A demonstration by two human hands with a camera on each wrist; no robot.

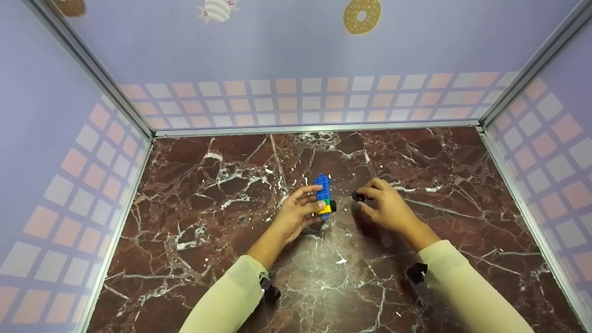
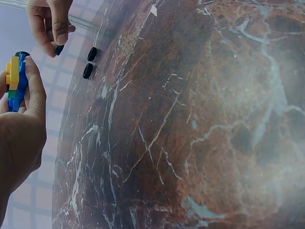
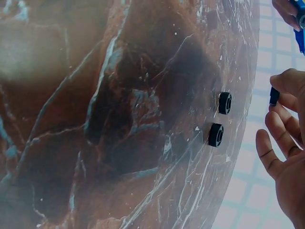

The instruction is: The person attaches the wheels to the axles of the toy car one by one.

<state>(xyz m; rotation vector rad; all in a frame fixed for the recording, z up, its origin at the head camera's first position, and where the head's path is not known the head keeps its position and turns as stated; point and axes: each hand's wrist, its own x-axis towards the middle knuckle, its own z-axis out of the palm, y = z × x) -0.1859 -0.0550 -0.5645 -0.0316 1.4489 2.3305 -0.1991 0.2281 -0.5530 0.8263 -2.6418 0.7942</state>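
Well, toy in left hand.

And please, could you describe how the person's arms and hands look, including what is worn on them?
The left sleeve and right sleeve are plain, pale cream, and end short of the wrists. A small black device sits by each cuff, left and right. The left hand and right hand wear no gloves. No cables are visible.
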